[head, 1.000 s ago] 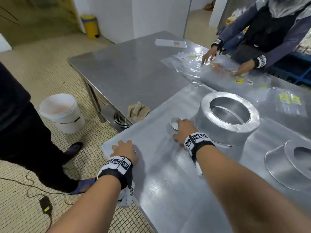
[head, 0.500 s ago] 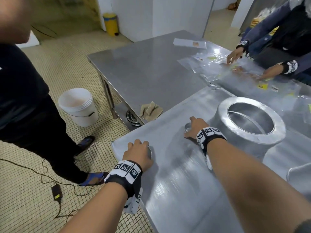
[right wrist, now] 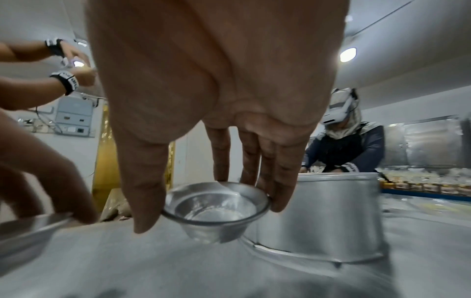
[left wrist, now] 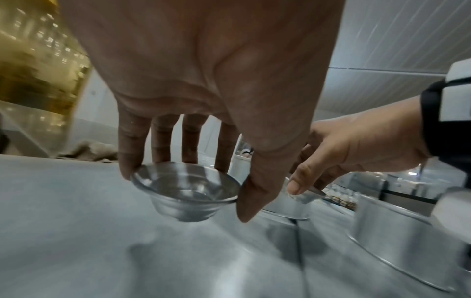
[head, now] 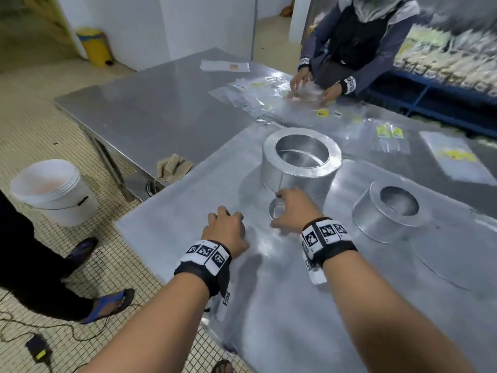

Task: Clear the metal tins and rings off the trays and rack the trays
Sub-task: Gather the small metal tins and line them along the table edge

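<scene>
My left hand [left wrist: 203, 84] pinches one small tin [left wrist: 186, 189] by its rim, lifted just above the tray [head: 269, 305]; my right hand [right wrist: 216, 90] grips a second small tin [right wrist: 216, 209] beside the big ring [head: 301, 162]; a smaller ring [head: 390, 211] sits on the tray too; I judge it early going, both rings uncleared, no tray racked.

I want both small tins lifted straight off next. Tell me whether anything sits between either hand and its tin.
Nothing visible does. The left hand already pinches one small tin by its rim, and the right hand pinches the other small tin. The large ring stands just behind the right hand's tin, not above it.
</scene>
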Demonstrator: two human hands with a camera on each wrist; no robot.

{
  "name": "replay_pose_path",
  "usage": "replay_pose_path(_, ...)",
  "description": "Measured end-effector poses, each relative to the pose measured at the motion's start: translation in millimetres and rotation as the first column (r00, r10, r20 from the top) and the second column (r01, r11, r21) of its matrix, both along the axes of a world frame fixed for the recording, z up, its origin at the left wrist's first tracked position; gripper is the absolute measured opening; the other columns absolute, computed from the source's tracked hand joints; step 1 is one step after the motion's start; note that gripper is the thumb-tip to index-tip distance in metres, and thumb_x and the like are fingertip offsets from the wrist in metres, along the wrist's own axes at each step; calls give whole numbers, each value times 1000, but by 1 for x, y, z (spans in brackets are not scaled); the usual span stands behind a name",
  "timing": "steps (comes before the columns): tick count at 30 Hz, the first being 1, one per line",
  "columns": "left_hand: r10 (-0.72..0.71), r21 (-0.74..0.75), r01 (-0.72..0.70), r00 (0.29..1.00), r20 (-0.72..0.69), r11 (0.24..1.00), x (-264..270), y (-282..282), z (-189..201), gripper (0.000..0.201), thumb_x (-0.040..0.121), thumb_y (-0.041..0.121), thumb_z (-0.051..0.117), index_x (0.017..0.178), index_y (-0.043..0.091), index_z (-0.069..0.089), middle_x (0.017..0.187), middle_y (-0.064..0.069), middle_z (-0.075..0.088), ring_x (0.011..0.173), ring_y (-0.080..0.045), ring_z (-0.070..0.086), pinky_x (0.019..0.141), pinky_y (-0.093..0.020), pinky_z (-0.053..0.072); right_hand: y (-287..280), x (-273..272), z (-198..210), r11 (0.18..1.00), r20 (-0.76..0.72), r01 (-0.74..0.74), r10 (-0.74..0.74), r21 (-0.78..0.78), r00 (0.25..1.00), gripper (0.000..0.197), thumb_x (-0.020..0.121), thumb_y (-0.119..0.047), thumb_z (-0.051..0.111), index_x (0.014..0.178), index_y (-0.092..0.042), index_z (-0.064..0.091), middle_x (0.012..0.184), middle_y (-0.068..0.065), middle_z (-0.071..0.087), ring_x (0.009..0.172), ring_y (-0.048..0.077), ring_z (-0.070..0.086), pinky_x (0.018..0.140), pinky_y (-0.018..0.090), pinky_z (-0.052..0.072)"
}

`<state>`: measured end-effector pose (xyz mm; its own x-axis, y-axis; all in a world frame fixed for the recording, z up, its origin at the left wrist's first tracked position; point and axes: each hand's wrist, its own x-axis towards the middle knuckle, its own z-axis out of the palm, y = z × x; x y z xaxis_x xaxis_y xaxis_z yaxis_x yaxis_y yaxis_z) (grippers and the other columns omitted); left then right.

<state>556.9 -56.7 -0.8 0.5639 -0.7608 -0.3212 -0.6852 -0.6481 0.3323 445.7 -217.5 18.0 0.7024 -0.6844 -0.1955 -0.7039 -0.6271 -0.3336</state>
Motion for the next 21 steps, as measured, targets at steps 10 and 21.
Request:
replay_pose_path(10,-383,-36,383,924,1,923,-190,-36,17,74,75,37,72,143,26,45,133,-6,37,125,-33,35,101,-43,46,50,-234,8,948,18,319,-319,-3,948,82,63,-38,84,136,-25,49,130,3,46,126,25,42,98,38,46)
replay_pose_path(21,-708,-68,708,706,23,703,-390,-37,23,71,75,35,74,141,28,48,132,-3,40,125,-29,37,96,-42,49,109,-452,7,790,26,613,-612,-13,790,81,62,-37,84,135,-24,52,128,3,47,124,25,42,99,41,47)
